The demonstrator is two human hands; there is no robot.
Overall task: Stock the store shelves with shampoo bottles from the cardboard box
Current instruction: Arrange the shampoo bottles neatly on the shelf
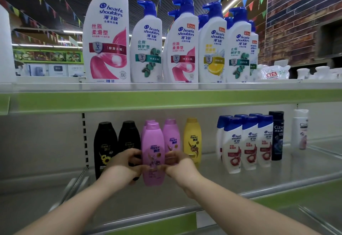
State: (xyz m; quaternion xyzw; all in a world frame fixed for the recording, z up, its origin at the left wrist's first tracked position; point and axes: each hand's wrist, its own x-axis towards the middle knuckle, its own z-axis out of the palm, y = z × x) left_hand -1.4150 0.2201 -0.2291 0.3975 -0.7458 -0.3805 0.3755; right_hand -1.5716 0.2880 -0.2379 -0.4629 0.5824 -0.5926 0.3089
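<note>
A purple Rejoice shampoo bottle (pixel 152 153) stands upright at the front of the lower shelf (pixel 240 177). My left hand (pixel 124 162) grips its left side and my right hand (pixel 176 162) grips its right side, fingers curled round it. Behind it stand two more purple bottles (pixel 171 134). Two black Rejoice bottles (pixel 105 142) are to the left and a yellow one (pixel 192 138) to the right. The cardboard box is out of view.
Small white Head & Shoulders bottles (pixel 248 142) and dark and white Clear bottles (pixel 276 134) stand further right on the lower shelf. Large pump bottles (pixel 106 40) line the top shelf (pixel 166 86). A green price rail (pixel 166 99) runs above my hands.
</note>
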